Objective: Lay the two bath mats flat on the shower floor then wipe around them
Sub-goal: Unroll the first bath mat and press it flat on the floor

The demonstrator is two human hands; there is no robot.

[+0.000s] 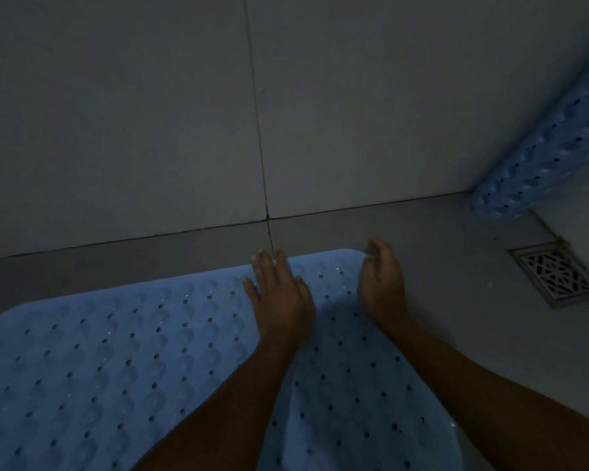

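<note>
Mat (116, 351) lies flat under your flat left hand (279, 300); your right hand (383, 287) hovers, curled loosely, holding nothing. Trapped ripples could lift it; the second mat (544, 154) may slide down.

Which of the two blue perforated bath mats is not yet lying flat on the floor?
The blue perforated bath mat leaning against the wall at the right edge; the other one lies flat under both hands.

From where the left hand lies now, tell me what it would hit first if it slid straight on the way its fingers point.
The left hand lies flat on the blue mat, fingers at its far edge. Straight on, it would cross a strip of bare floor and probably meet the tiled wall first; depth is hard to judge.
</note>
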